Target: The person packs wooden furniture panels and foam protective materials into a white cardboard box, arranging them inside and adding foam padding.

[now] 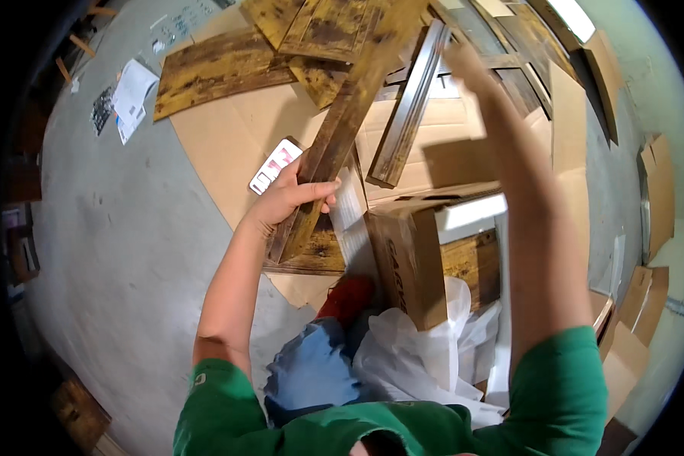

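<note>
A long brown wood-grain board slants from near my legs up to the far side. My left hand is wrapped round its near part, thumb across the top. My right hand reaches far forward, smeared by motion, so its fingers do not read clearly. It is nearest to the far end of a narrow wood-grain piece with a silver metal rail, which lies on flattened cardboard. Beside my left wrist lies a small white rectangular item with red marks.
Several wood-grain panels lie at the far side. An open cardboard box stands by my legs, holding a panel and white foam wrap. Paper sheets lie on the grey floor at left. Cardboard pieces lean along the right wall.
</note>
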### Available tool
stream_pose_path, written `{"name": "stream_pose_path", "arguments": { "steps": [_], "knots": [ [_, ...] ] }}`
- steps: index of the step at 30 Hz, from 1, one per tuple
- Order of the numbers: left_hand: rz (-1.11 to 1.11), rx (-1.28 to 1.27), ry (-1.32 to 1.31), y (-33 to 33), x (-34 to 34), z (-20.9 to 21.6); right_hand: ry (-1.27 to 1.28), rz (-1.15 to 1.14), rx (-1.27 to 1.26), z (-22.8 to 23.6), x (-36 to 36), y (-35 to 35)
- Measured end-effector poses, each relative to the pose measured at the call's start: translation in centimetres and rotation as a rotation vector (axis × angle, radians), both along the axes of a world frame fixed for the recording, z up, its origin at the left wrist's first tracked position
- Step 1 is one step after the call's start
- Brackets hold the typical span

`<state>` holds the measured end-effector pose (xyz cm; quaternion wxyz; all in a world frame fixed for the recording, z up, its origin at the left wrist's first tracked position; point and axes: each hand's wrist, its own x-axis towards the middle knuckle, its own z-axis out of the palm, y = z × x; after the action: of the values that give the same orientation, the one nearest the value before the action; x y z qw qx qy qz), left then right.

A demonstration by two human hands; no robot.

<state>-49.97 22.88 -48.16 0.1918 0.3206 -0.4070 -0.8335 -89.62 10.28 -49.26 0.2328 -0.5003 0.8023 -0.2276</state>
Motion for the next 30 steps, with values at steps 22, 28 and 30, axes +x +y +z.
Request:
{"name": "stream_pose_path", "arguments": {
  "steps": [22,28,30],
  "knots": [
    [0.016,-0.275,-0.39,-0.7,-8.9,-13.3,-0.178,-0.066,0.718,-14.0,1.3,6.2],
    [0.067,-0.258,-0.239,0.4,-11.4,-15.9,0.243,0.134,0.766,-17.0,3.4,6.4],
    [0.08,-0.29,-0.297,0.3,-11.3,-16.3,0.342,0.102,0.73,-17.6,3.7,6.8]
  ]
}}
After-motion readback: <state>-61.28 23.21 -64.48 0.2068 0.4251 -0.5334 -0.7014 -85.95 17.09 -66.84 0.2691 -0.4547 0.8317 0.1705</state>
